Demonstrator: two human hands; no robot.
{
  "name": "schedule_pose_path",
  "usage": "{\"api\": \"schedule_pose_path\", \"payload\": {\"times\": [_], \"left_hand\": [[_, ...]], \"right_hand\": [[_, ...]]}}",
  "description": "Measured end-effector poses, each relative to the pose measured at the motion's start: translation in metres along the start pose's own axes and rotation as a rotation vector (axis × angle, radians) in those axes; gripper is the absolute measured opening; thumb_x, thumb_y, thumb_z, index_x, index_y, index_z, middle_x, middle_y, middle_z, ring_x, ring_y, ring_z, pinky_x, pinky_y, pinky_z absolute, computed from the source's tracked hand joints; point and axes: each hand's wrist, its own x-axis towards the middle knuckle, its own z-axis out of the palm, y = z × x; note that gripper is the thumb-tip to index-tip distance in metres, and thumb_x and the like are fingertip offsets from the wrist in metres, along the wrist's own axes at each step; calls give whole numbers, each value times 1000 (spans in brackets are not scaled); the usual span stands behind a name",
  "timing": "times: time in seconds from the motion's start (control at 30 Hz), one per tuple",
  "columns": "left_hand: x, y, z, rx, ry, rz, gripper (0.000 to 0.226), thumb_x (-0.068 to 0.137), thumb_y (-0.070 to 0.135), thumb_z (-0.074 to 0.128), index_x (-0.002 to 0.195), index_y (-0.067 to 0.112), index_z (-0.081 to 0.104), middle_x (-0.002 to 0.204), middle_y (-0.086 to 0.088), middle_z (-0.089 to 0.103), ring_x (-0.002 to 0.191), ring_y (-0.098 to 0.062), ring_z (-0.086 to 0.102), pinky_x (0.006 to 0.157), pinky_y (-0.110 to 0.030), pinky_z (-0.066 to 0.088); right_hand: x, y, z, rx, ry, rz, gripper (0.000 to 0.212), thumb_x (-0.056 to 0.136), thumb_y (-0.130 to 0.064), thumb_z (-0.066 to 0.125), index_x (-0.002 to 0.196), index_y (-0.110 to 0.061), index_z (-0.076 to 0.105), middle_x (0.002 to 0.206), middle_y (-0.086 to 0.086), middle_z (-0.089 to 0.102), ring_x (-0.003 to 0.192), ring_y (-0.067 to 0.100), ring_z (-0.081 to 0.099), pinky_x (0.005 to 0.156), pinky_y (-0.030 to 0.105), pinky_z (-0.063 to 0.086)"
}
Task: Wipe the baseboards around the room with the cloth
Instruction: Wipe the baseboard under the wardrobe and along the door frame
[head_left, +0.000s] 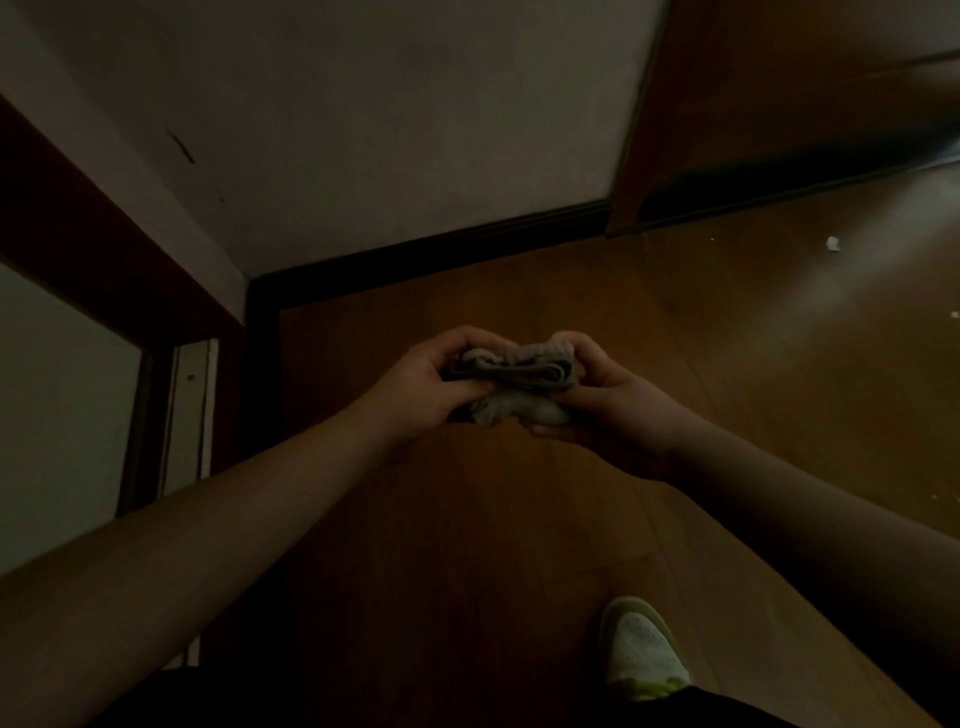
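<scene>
- Grey-beige cloth (511, 384), folded into a thick wad, held up in mid-air between both hands, well above floor.
- Left hand (415, 389) curled round left end of cloth, thumb over top edge, fingers wrapped underneath.
- Right hand (608, 400) clamped on right end, fingertips (569, 343) hooked over upper fold, thumb pressed in from the side.
- Both forearms bare, reaching forward from bottom corners toward centre.
- Directly beyond hands: dark baseboard (431, 254) along foot of pale wall (363, 130), turning a corner at left and running down toward viewer.
- Cloth and baseboard well apart; no contact.
- Brown wooden floor (623, 291) underneath, dim overall, brighter sheen toward right.
- Wooden door panel (779, 104) at upper right, lower edge just above floor.
- Reddish-brown frame (104, 249) at left, pale panel beside it.
- Small white scrap (832, 243) on floor near door, another speck farther right.
- White shoe (641, 649) with yellow-green trim at bottom, on floor below right forearm.
- Low light; fine detail of cloth weave hard to tell.
</scene>
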Motion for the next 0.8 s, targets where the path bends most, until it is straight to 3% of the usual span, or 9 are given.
{"api": "schedule_pose_path", "payload": {"times": [0.1,0.2,0.27,0.37,0.43,0.53,0.67,0.8], "left_hand": [[-1,2,1,87,28,47,41,89,-14,57,91,25,68,90,20,71,80,1,68,59,-16,51],[-1,2,4,217,48,130,47,83,-20,57,89,26,68,100,9,70,92,-7,67,68,-20,54],[0,2,6,317,63,168,52,81,-19,59,90,32,69,111,-2,65,102,-15,64,78,-26,56],[-2,3,0,268,5,108,43,83,-8,69,94,34,74,119,6,61,108,-3,62,82,-20,54],[-6,5,-3,206,-83,18,28,83,15,75,98,39,75,122,16,62,111,4,59,83,-14,51],[-5,6,-3,260,-69,57,20,89,29,67,103,42,73,117,24,64,110,8,58,81,-9,48],[2,4,-2,238,21,-23,51,74,37,78,114,50,49,117,12,62,104,3,64,80,-17,54],[6,2,1,466,104,50,43,75,33,83,108,38,57,108,14,65,98,5,64,79,-16,55]], "right_hand": [[-3,-4,-3,94,-84,54,30,88,-8,64,114,-23,57,129,13,57,121,32,59,96,35,49],[-4,-2,0,53,-41,71,23,93,-37,63,109,-21,57,129,12,53,119,30,58,100,35,48],[0,1,5,-9,78,47,18,91,-31,66,106,-23,59,129,14,52,110,28,61,95,34,51],[4,1,4,0,220,24,56,78,-15,75,127,-31,52,131,19,50,110,31,65,89,31,56],[3,-2,1,-15,242,6,68,74,-9,76,134,-26,48,131,20,51,111,29,66,88,29,56],[4,-5,-3,-86,252,-42,63,73,-6,75,130,-14,51,129,16,56,108,23,68,85,26,55],[4,-7,-10,-257,290,-113,56,71,-14,76,123,-15,55,117,2,67,109,19,67,84,25,56],[2,-7,-9,-328,313,-144,54,73,-20,76,122,-22,55,117,-6,68,107,11,67,84,26,57]]}}
